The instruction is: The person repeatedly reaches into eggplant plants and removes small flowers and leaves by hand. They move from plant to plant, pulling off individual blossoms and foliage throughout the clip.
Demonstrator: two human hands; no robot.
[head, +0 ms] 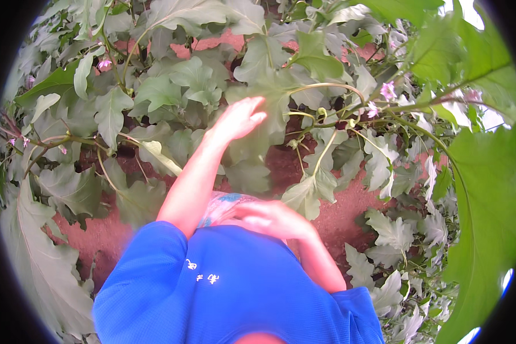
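My left hand (240, 119) reaches forward among the eggplant plants, thumb and fingers spread a little. Its fingertips meet or lie just over a broad, blurred eggplant leaf (264, 129); whether they touch it is unclear. Close to my waist, my right hand (273, 218) is bent inward and blurred by motion. It is in front of a patterned cloth (230, 198) in pale pink and blue, and I cannot make out anything in its fingers. To the right of my left hand, a branching eggplant stem (322, 124) carries leaves and buds.
Reddish soil (348, 215) shows between the plants. A large green leaf (486, 215) hangs very near at the right rim. Pinkish-purple flowers (387, 91) grow on the right stem, and another flowering branch (69, 139) crosses on the left. Dense foliage spreads ahead.
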